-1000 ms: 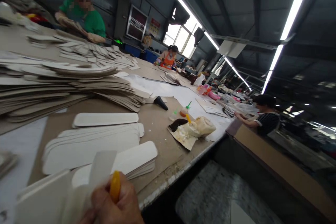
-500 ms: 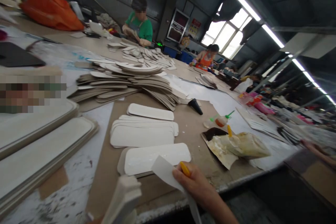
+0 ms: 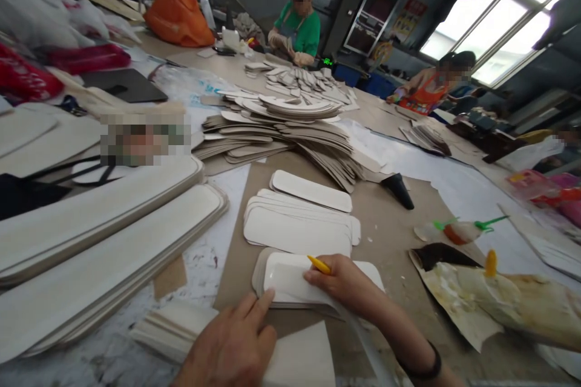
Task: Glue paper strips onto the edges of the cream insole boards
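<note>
My right hand (image 3: 347, 283) is closed on a small yellow tool (image 3: 319, 264) and rests on a white rounded board piece (image 3: 285, 275) at the top of a low stack. A white strip trails from under that hand toward me. My left hand (image 3: 236, 341) lies low in view, its forefinger stretched out and touching the near edge of the same piece. Under the left hand sits a pile of white pieces (image 3: 172, 326). Just beyond lie more stacked white pieces (image 3: 297, 227) on a brown cardboard sheet (image 3: 390, 230).
Long white boards (image 3: 104, 236) are stacked at the left. A big heap of grey cut-outs (image 3: 281, 130) fills the middle. A black nozzle (image 3: 398, 188), a glue bottle (image 3: 458, 231) and a glue-smeared bag (image 3: 508, 302) lie right. Other people work across the table (image 3: 399, 121).
The view has swung left and down. My right hand came down onto the white piece with the tool and strip. My left hand has come into view at the piece's edge.
</note>
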The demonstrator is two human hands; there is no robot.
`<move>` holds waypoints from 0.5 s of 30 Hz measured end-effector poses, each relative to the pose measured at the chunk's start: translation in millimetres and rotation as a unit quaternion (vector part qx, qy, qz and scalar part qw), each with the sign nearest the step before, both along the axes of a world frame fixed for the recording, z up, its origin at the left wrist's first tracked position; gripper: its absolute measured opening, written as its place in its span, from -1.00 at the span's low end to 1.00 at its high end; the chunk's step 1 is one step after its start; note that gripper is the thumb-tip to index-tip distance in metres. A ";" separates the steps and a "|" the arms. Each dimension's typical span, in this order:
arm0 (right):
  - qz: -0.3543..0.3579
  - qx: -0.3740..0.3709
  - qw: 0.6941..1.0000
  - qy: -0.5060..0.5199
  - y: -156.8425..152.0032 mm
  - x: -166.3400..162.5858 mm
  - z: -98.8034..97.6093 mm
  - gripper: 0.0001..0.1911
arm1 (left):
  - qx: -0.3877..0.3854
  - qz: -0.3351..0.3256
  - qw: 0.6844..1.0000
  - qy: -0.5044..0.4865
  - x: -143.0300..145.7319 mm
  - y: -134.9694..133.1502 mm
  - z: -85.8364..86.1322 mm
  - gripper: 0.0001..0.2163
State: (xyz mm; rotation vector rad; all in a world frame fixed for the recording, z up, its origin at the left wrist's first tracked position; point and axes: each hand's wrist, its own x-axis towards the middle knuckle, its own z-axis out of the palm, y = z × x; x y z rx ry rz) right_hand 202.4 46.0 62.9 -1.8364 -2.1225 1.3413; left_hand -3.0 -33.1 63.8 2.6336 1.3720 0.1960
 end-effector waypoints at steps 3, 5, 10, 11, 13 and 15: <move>0.008 0.012 1.000 -0.016 2.3 -2.0 -1.0 -0.73 | -0.044 -0.001 0.999 0.010 4.0 6.4 -3.6 -0.82; 0.015 0.024 0.999 -0.022 3.5 -3.8 -0.9 -0.73 | -0.081 0.000 0.996 0.027 6.8 11.9 -4.7 -0.80; 0.025 0.036 0.998 -0.053 8.3 -7.3 0.0 -0.75 | -0.179 -0.030 0.982 0.045 12.1 28.4 -2.9 -0.76; 0.028 0.038 0.997 -0.065 8.7 -8.3 0.7 -0.76 | -0.190 -0.034 0.980 0.046 12.5 30.4 -3.8 -0.74; 0.035 0.044 0.994 -0.091 7.8 -10.8 4.0 -0.77 | -0.198 -0.038 0.978 0.051 11.4 30.9 -10.3 -0.67; 0.050 0.057 0.990 -0.115 5.6 -12.5 9.1 -0.77 | -0.193 -0.045 0.979 0.054 6.9 28.1 -25.7 -0.58</move>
